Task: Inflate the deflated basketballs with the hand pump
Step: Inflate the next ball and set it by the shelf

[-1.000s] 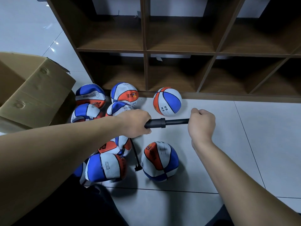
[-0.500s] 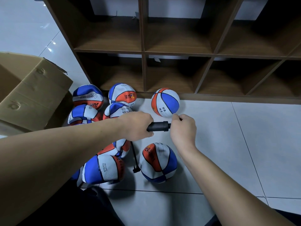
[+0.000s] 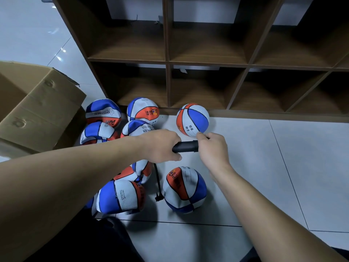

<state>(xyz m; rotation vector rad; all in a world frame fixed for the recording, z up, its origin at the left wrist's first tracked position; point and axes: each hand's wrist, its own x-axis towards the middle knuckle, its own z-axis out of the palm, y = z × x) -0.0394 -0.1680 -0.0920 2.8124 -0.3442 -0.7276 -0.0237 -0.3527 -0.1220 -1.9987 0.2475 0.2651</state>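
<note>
We note the left hand (image 3: 160,145) wrapped around the black pump barrel (image 3: 186,146); the right hand (image 3: 212,148) is curled on the handle end, butted against the barrel; the hose (image 3: 158,181) hangs toward the floor; a partly filled basketball (image 3: 184,190) sits below the hands, flat ones at left.

Two bare arms were seen, with no sleeves on them. The left hand (image 3: 160,145) and right hand (image 3: 213,150) were bare too. Dark clothes (image 3: 90,241) were worn lower down.
</note>
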